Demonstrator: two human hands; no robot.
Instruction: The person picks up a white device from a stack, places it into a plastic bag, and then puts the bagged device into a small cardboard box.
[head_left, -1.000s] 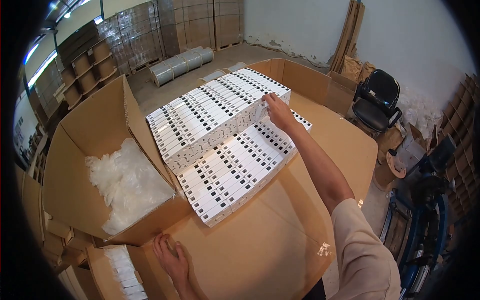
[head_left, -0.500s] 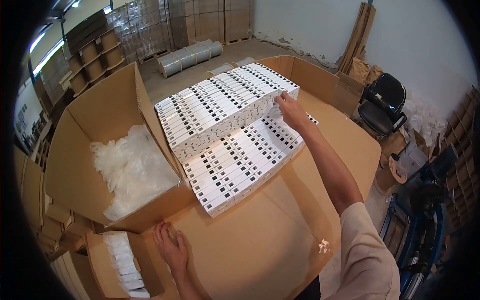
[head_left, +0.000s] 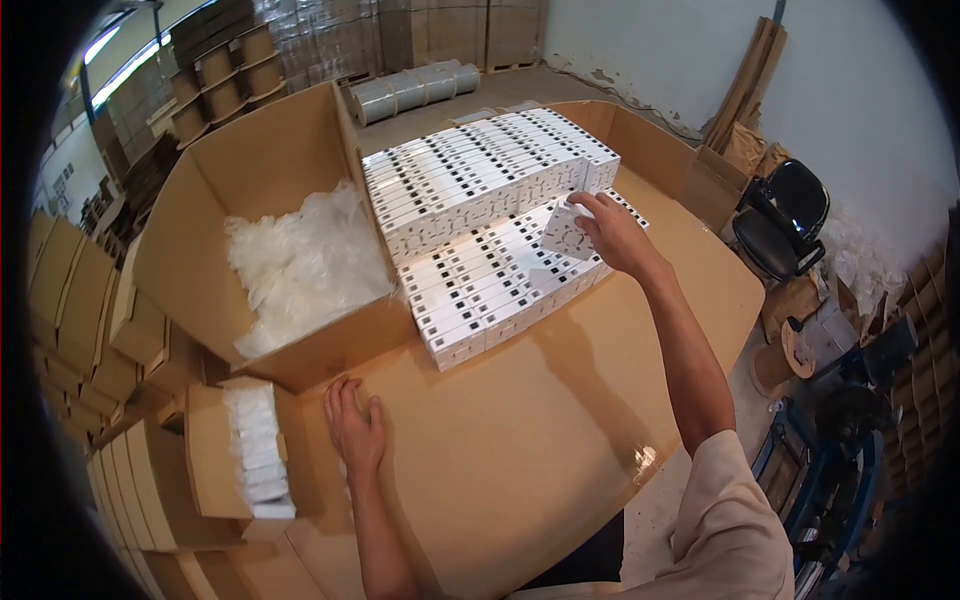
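My right hand (head_left: 616, 238) grips a white square plastic box (head_left: 566, 234) with cut-outs by its upper edge. The box is tilted, its patterned face toward me, above the lower front layer of similar white boxes (head_left: 470, 290). Behind that, a taller block of white boxes (head_left: 490, 165) stands in tight rows, their edges dotted with dark square openings. My left hand (head_left: 357, 432) lies on the cardboard-covered table (head_left: 500, 450), fingers stretched out, holding nothing. It is nearest to a small carton (head_left: 212, 450) holding a row of white bagged items (head_left: 258, 445).
A large open carton (head_left: 185, 250) with crumpled clear plastic bags (head_left: 300, 260) stands left of the white boxes. A black chair (head_left: 785, 215) and blue machinery (head_left: 860, 450) are at the right. Wrapped rolls (head_left: 415, 92) lie on the floor behind.
My right hand has drawn a white box out from the taller block, toward me. The view has shifted, while my left hand remains on the table.
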